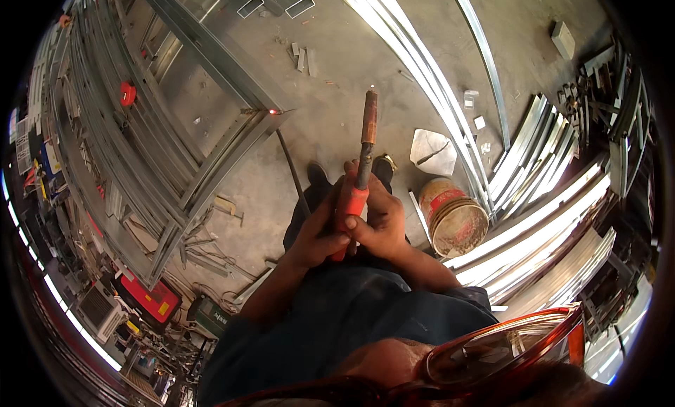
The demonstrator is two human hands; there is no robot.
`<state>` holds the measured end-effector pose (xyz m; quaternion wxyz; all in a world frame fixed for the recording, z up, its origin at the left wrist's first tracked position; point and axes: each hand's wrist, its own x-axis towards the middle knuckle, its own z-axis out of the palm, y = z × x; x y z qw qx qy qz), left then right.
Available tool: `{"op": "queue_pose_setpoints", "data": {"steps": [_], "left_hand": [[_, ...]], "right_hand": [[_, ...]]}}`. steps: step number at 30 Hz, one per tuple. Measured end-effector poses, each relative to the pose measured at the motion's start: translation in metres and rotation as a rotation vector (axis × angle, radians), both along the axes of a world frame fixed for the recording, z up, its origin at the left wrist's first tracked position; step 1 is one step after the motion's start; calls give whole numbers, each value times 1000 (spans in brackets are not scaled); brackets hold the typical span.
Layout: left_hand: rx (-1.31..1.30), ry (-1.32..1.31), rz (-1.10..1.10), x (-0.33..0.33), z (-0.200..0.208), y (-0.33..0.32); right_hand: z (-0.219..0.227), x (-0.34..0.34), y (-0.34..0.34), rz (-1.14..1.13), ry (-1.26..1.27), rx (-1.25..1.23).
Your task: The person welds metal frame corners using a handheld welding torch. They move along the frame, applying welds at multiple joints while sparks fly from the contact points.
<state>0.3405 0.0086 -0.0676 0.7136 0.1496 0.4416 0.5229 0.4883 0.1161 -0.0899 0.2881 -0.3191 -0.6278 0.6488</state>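
Observation:
A welding torch (353, 199) with a red handle, a dark bent neck and a copper-coloured nozzle (370, 117) points away from me in front of my body. My left hand (320, 230) wraps its handle from the left side. From the right, my right hand (384, 223) closes around the same handle, its thumb lying on the red grip. Ahead and to the left, a small red glow shows at the corner of a steel frame (242, 90); the nozzle is apart from it.
A dirty bucket (458, 227) stands to my right beside bundles of shiny steel tubes (538, 143). A light square sheet (432, 154) lies past it. Left are long steel sections, a red tape measure (127, 94), a clamp (229, 208) and a red machine (148, 298).

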Motion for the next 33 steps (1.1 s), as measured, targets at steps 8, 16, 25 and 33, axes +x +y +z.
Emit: {"op": "queue_pose_setpoints", "data": {"steps": [8, 16, 25, 33], "left_hand": [[99, 843, -36, 26, -49, 11], [444, 909, 137, 5, -141, 15], [769, 1172, 570, 22, -273, 31], [631, 1370, 664, 35, -289, 23]], "right_hand": [[-42, 10, -5, -51, -43, -250], [-119, -27, 3, -57, 231, -119], [-228, -32, 13, 154, 436, 157], [-299, -20, -10, 220, 539, 576]]}}
